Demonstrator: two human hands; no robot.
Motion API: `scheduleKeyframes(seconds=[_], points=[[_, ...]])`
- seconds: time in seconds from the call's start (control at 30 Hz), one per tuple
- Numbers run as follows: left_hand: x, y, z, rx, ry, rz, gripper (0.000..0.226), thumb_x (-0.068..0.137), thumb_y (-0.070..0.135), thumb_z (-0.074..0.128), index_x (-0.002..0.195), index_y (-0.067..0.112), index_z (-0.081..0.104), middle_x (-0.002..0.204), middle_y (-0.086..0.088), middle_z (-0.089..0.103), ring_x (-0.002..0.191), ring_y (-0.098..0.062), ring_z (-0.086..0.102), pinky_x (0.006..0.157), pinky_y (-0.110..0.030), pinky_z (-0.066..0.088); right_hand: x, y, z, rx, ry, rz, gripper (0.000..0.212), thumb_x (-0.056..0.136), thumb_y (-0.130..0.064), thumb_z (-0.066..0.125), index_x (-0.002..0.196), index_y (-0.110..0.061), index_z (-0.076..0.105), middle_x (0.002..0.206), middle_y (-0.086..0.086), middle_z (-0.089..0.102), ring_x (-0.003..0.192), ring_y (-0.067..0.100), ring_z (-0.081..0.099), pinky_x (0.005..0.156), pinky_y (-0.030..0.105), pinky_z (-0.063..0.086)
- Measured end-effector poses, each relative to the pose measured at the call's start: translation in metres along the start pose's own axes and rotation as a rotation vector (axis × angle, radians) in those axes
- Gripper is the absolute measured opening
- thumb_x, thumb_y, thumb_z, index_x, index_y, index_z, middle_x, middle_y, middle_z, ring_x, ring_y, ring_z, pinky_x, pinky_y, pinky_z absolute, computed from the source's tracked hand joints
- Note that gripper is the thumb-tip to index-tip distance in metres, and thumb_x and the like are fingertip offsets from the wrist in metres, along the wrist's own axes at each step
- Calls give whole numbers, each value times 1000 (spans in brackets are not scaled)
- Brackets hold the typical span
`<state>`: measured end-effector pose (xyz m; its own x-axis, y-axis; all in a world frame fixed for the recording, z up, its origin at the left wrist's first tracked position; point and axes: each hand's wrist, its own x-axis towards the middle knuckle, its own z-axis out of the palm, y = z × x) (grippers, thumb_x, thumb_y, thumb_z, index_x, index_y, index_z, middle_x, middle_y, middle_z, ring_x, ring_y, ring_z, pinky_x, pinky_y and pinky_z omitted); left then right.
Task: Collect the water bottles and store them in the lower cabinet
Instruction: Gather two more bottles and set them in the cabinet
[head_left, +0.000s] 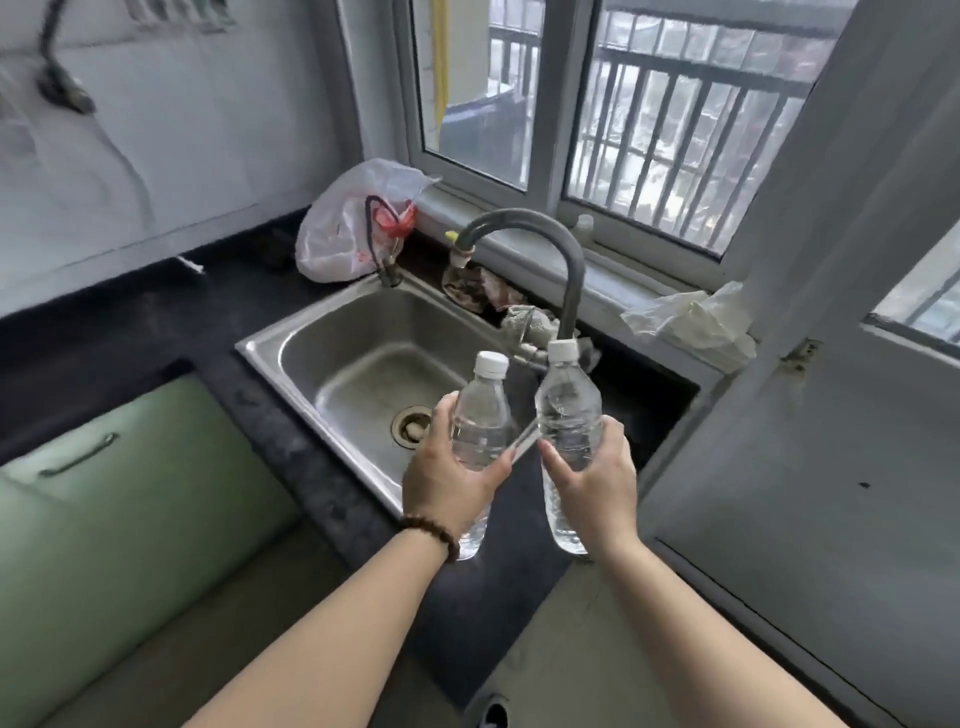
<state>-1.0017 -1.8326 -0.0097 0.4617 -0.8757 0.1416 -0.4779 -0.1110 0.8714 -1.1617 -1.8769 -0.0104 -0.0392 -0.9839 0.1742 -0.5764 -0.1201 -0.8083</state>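
A person's left hand (447, 483) and right hand (597, 488) each hold a clear plastic water bottle with a white cap above the near right corner of a stainless steel sink (332, 364) set in a dark speckled stone surface (156, 312). The left fingers curl around the left bottle (480, 415); the right fingers wrap the right bottle (569, 410) (both upright, tilted slightly, held just beside each other). A grey curved faucet (550, 239) arches over the far rim. A white plastic bag (337, 234) sits at the far left corner by the window. A pale green lower cabinet door (130, 467) lies at near left.
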Motion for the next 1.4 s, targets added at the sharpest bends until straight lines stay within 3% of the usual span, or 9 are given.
scheduleKeyframes(seconds=[0.2,0.37,0.5,0.63,0.77,0.9,1.0,1.17,1.4], points=[[-87,-52,-105,-24,243,-127,80,59,56,76,129,39,41,108,10,67,91,-10,67,79,-36,55,-90,-55,53,26,-199,-169,61,77,-43,73,120,-8,47,112,9,57,108,28,54,86,32,42],[-180,-94,-193,13,463,-239,78,61,56,77,129,38,42,106,13,66,88,-6,66,76,-34,56,-186,-101,97,62,-396,-309,56,76,-47,72,116,-17,46,100,-8,48,102,17,51,78,25,34],[-252,-121,-258,-67,668,-323,78,66,26,85,133,19,46,109,0,67,92,-11,65,84,-32,53,-267,-140,133,101,-555,-400,49,75,-48,71,111,-26,45,97,-12,47,97,13,51,75,26,36],[-322,-145,-317,-144,883,-405,78,69,2,82,135,4,41,126,-14,55,106,-19,56,91,-16,43,-350,-178,167,108,-709,-501,59,76,-49,69,120,-18,44,107,-5,52,103,17,52,77,28,37],[-395,-169,-372,-48,1026,-510,79,67,21,85,134,17,43,121,-5,57,107,-16,55,91,-23,43,-430,-212,194,128,-868,-592,57,76,-49,68,118,-16,45,109,-2,55,102,19,53,77,31,42],[-460,-189,-419,82,1172,-634,71,64,43,82,123,34,44,100,13,65,84,4,59,65,-6,38,-499,-242,219,121,-1005,-705,47,77,-49,68,101,-16,43,97,-2,52,92,21,51,70,31,38],[-498,-202,-454,141,1310,-715,69,61,48,81,117,43,41,88,23,59,73,22,50,58,0,35,-547,-265,243,120,-1096,-757,45,76,-48,69,96,-20,40,94,-4,49,88,19,49,68,30,35],[-550,-239,-509,133,1453,-853,79,61,57,76,128,39,38,97,21,59,74,6,53,68,-20,44,-620,-302,290,123,-1241,-828,48,75,-46,70,106,-19,44,97,-4,49,87,17,48,71,29,36],[-592,-292,-611,109,1613,-992,71,61,55,74,120,46,36,90,27,58,80,-1,60,72,-27,47,-719,-373,384,143,-1427,-925,62,77,-42,72,123,-12,44,109,2,52,99,25,53,78,33,43]])
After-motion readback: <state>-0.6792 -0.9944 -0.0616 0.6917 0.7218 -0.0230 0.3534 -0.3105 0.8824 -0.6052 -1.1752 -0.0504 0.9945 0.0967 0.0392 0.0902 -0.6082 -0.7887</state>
